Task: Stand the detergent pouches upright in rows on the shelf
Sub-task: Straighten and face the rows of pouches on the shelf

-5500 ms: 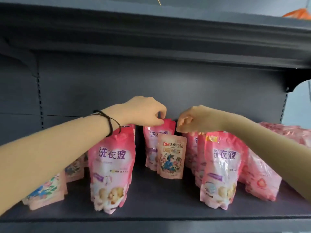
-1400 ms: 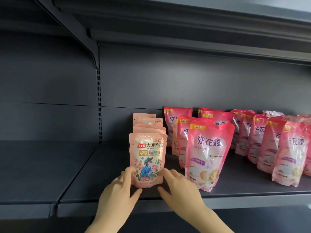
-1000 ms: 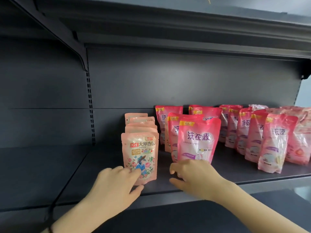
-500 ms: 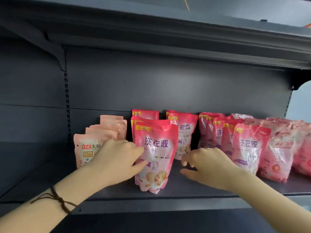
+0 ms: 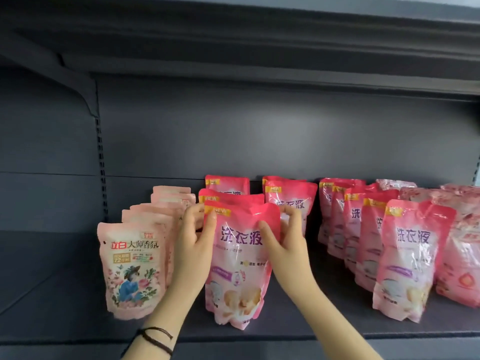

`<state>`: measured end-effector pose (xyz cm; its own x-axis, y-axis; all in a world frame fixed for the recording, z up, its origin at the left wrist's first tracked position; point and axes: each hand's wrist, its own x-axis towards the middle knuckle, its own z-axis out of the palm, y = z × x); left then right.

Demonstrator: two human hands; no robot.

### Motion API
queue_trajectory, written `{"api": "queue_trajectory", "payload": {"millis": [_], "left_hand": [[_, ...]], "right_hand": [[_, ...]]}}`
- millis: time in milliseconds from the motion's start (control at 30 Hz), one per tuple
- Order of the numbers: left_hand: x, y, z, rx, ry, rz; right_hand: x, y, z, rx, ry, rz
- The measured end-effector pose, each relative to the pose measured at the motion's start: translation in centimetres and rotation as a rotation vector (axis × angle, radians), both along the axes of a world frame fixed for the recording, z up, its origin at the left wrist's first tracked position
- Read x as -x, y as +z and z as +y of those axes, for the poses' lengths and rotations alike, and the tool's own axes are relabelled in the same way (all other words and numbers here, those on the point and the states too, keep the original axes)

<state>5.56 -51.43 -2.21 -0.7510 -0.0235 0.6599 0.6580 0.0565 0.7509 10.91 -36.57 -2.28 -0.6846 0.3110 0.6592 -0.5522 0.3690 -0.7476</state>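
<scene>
Left hand [image 5: 193, 245] and right hand [image 5: 288, 242] rose, fingers [image 5: 211, 224] pinching front pouch [image 5: 239, 268] between them.

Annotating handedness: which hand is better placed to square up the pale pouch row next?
Left, likely. The left hand grips the pink pouch at its left edge, right beside the pale row; the right hand holds its right edge, with the pouch between it and that row.

Behind my left hand [image 5: 194, 245] a thin dark cord bracelet [image 5: 155, 338] circles the wrist in two strands; forearms bare.
</scene>
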Motion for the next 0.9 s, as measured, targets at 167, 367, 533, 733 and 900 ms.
{"api": "queue_trajectory", "payload": {"millis": [167,367,533,733,900], "left_hand": [[-0.3,-2.5,1.7,-0.282,-0.139,-0.224],[0.5,-2.9,4.7,-0.433,-0.142,-0.237],[-0.8,-2.7,9.8,-0.36,-0.182,-0.2],[-1.5,-2.4,16.5,-0.352,-0.191,-0.208],[-1.0,-3.3,18.0,-0.329,-0.105,-0.121]], "right_hand": [[0.6,-3.8,-0.9,0.191,-0.017,-0.041],[0.8,-2.7,0.7,0.33,0.001,0.015],[-0.4,-2.3,6.0,0.431,0.058,0.014],[-0.3,-2.1,12.1,0.424,-0.063,0.008],[0.2,-3.6,14.1,0.288,0.014,-0.071]]}}
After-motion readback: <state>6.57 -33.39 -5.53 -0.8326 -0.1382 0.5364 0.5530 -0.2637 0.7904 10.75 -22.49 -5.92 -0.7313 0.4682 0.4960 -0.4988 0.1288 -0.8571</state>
